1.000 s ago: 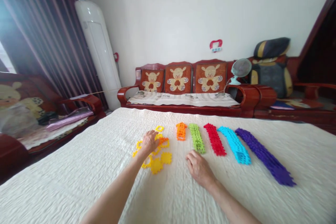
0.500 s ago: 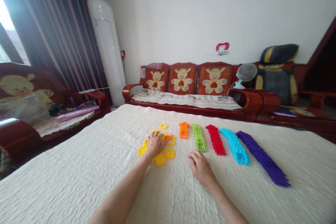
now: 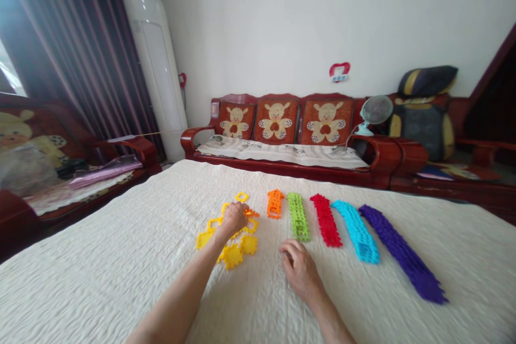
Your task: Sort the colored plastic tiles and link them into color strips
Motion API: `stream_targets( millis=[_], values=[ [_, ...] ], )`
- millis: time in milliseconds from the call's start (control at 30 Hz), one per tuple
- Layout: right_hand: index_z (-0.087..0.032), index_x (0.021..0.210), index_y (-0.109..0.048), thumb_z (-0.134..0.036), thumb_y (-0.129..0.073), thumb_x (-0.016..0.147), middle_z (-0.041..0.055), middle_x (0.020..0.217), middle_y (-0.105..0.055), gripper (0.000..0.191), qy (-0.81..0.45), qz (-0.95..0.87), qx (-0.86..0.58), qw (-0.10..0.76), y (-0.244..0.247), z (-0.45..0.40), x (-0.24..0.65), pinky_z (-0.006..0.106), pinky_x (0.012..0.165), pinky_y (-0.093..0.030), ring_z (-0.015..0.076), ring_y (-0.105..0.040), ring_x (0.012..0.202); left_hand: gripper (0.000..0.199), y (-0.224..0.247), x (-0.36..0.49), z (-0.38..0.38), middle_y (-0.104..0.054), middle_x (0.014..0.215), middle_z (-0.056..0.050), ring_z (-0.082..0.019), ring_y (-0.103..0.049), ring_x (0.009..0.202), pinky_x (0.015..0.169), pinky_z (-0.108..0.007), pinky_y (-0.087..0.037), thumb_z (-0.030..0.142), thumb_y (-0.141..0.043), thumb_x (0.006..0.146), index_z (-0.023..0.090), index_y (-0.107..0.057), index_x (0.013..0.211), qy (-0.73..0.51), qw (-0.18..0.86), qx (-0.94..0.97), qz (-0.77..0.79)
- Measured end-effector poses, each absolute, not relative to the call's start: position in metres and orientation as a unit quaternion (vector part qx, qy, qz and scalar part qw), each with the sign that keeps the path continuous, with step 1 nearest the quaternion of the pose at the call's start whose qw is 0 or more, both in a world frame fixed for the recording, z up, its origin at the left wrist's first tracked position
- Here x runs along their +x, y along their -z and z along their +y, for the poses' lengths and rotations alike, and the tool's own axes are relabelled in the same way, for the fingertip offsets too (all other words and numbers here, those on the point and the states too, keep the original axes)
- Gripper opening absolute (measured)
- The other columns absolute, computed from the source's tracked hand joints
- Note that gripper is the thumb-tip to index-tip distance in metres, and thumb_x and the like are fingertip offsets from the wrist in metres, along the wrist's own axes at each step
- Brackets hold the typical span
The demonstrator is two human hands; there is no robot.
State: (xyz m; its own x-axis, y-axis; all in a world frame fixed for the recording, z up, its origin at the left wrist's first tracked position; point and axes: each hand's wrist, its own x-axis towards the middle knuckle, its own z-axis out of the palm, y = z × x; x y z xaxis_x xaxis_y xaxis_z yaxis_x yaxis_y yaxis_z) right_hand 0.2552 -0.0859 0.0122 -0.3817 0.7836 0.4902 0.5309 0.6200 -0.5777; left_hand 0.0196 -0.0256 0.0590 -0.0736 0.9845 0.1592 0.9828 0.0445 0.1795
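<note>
My left hand (image 3: 235, 217) is closed over the yellow pieces, its fingertips at an orange piece (image 3: 252, 213) that lies among them; how firmly it grips is partly hidden. Around it are several flat yellow pieces (image 3: 233, 256). My right hand (image 3: 297, 264) rests on the cloth with its fingers curled, just below the green stack (image 3: 298, 216). A short orange stack (image 3: 274, 204) lies left of the green one. To the right are a red stack (image 3: 327, 220), a light blue stack (image 3: 357, 230) and a long purple stack (image 3: 403, 252).
A white quilted cloth (image 3: 133, 258) covers the table. Behind it stands a red wooden sofa (image 3: 282, 168) with bear cushions and a small fan (image 3: 376, 110). An armchair (image 3: 141, 150) is at the left.
My left hand has drawn its fingers together at the orange piece. The view has shifted slightly; my right hand rests much as before.
</note>
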Motion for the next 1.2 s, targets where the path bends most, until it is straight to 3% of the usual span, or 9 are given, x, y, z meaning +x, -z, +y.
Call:
stream_targets(
  millis=[200, 633, 867, 1033, 1200],
  values=[
    [-0.020, 0.082, -0.056, -0.007, -0.040, 0.077, 0.0049, 0.087, -0.058, 0.021, -0.170, -0.807, -0.410, 0.389, -0.011, -0.084, 0.255, 0.029, 0.078, -0.043, 0.0175, -0.054, 0.087, 0.039, -0.049, 0.049, -0.008, -0.065, 0.099, -0.007, -0.018, -0.060, 0.093, 0.084, -0.029, -0.047, 0.014, -0.051, 0.072, 0.020, -0.062, 0.110, -0.270, 0.017, 0.745, 0.610],
    [-0.020, 0.082, -0.055, -0.006, -0.039, 0.077, 0.0049, 0.088, -0.057, 0.021, -0.183, -0.803, -0.425, 0.377, -0.014, -0.083, 0.254, 0.030, 0.079, -0.042, 0.0177, -0.054, 0.088, 0.043, -0.032, 0.073, 0.001, -0.062, 0.103, -0.008, -0.019, -0.058, 0.096, 0.086, -0.032, -0.047, 0.014, -0.053, 0.072, 0.020, -0.057, 0.115, -0.280, 0.022, 0.771, 0.572],
    [-0.019, 0.082, -0.056, -0.009, -0.041, 0.078, 0.0050, 0.088, -0.058, 0.019, -0.181, -0.805, -0.420, 0.378, -0.011, -0.082, 0.255, 0.030, 0.080, -0.042, 0.0177, -0.054, 0.089, 0.037, -0.052, 0.034, 0.021, -0.056, 0.120, -0.010, -0.018, -0.049, 0.113, 0.098, -0.030, -0.038, 0.018, -0.041, 0.082, 0.016, -0.055, 0.117, -0.159, 0.000, 0.692, 0.704],
    [-0.019, 0.083, -0.056, -0.008, -0.040, 0.077, 0.0053, 0.089, -0.058, 0.020, -0.176, -0.806, -0.416, 0.382, -0.008, -0.079, 0.255, 0.030, 0.081, -0.043, 0.0178, -0.054, 0.089, 0.030, -0.047, 0.018, 0.018, -0.058, 0.114, -0.013, -0.023, -0.052, 0.110, 0.090, -0.035, -0.042, 0.024, -0.042, 0.083, 0.016, -0.062, 0.103, -0.100, 0.015, 0.665, 0.740],
    [-0.019, 0.082, -0.057, -0.009, -0.041, 0.076, 0.0052, 0.088, -0.059, 0.020, -0.170, -0.806, -0.412, 0.389, -0.008, -0.079, 0.255, 0.030, 0.080, -0.043, 0.0180, -0.055, 0.088, 0.037, -0.050, 0.020, 0.005, -0.064, 0.098, -0.015, -0.023, -0.059, 0.097, 0.083, -0.033, -0.044, 0.028, -0.033, 0.087, 0.013, -0.066, 0.096, -0.087, 0.017, 0.651, 0.754]
  ],
)
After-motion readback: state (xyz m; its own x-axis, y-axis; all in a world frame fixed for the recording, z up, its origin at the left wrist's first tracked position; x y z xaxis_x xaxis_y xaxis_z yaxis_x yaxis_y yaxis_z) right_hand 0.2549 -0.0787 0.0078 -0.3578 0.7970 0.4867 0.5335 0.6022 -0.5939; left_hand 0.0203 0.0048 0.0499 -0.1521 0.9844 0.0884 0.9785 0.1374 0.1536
